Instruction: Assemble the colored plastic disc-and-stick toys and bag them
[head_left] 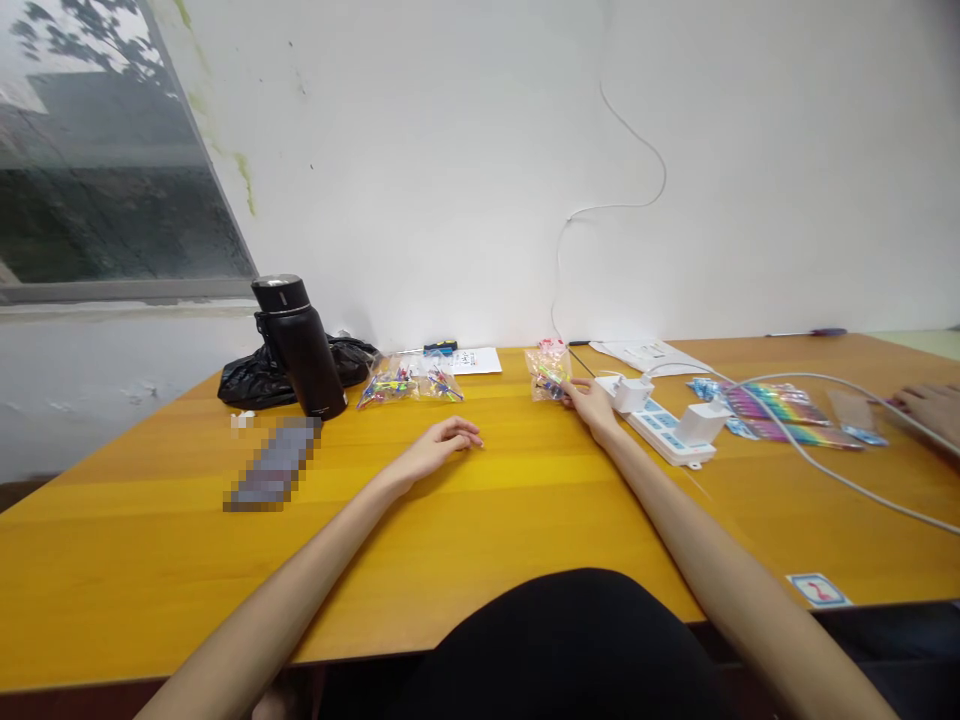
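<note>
My left hand (439, 448) lies on the wooden table (480, 510), its fingers loosely curved and apart, with nothing in it. My right hand (590, 403) reaches further forward, its fingers closed on the right edge of a small clear plastic bag (546, 372). Small yellow, blue and other coloured pieces show inside; their kind is too small to make out. Beyond my left hand lie more clear bags (397, 383) of similar bright pieces. Just right of my right hand is a white power strip (671, 437) with white adapters plugged in.
At left are a black bottle (304, 350), a black plastic bag (247, 375) and a blurred flat object (276, 465). Papers (649, 357) and a screwdriver (814, 332) lie near the wall. White cables (810, 465) cross rainbow-coloured packs (780, 405). Another person's hand (930, 408) rests far right.
</note>
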